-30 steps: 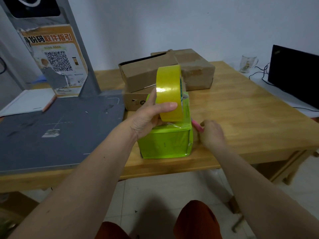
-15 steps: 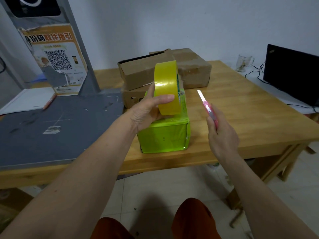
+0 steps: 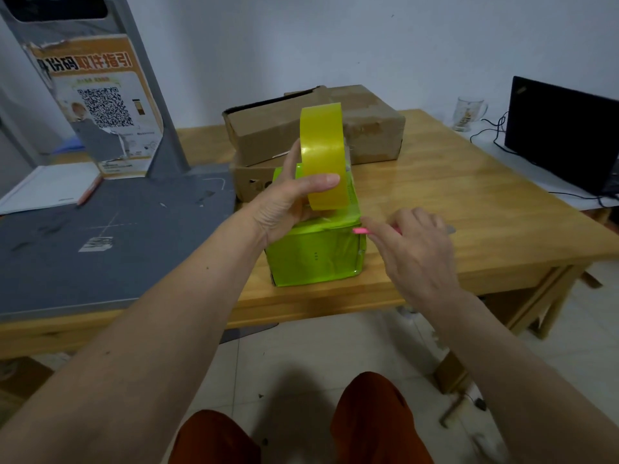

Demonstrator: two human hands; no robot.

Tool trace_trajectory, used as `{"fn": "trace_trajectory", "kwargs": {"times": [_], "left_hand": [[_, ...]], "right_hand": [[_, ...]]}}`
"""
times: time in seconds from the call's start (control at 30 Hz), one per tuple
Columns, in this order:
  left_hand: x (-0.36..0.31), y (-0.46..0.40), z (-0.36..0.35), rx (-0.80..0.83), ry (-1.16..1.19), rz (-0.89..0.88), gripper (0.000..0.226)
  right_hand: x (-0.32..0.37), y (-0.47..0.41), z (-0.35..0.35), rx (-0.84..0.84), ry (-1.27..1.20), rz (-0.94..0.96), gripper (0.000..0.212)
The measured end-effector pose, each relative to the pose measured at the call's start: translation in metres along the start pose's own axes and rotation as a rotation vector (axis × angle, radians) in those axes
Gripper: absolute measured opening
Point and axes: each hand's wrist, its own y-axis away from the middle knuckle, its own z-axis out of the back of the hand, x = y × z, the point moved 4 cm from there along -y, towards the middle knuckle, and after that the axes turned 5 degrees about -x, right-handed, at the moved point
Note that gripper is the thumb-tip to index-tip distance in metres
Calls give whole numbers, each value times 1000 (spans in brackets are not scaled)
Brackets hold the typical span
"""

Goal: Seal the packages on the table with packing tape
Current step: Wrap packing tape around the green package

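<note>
A bright green package (image 3: 315, 257) stands near the front edge of the wooden table (image 3: 469, 202). Above it my left hand (image 3: 288, 204) grips a roll of yellow packing tape (image 3: 323, 155), held on edge, with a strip running down onto the package's top. My right hand (image 3: 410, 244) holds a pink utility knife (image 3: 363, 231) at the package's upper right edge, its blade hidden by my fingers. Two brown cardboard boxes (image 3: 368, 128) lie stacked behind the green package, partly hidden by the roll.
A grey scanner stand with a flat base (image 3: 110, 236) and a QR-code poster (image 3: 97, 105) fills the left. A white notebook with a pencil (image 3: 47, 187) lies beside it. At the right are a glass mug (image 3: 467, 113), a black laptop (image 3: 562, 132) and cables.
My right hand, which held the knife raised with its blade up half a second ago, has come back down to the package's upper right edge. The left hand keeps the roll in place.
</note>
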Motion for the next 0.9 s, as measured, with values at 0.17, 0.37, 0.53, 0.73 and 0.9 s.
{"fn": "trace_trajectory", "kwargs": {"times": [0.17, 0.37, 0.53, 0.73, 0.9], "left_hand": [[-1, 0, -1, -20, 8, -19, 106], [0, 0, -1, -42, -6, -27, 112], [2, 0, 1, -33, -10, -26, 132], [3, -2, 4, -28, 22, -25, 134], [3, -3, 6, -43, 18, -44, 113]], "right_hand": [[-3, -15, 7, -61, 169, 43, 13], [1, -23, 9, -4, 215, 85, 8], [-6, -20, 7, 36, 282, 55, 10], [-37, -9, 5, -4, 217, -120, 17], [-56, 13, -31, 341, 261, -495, 41]]}}
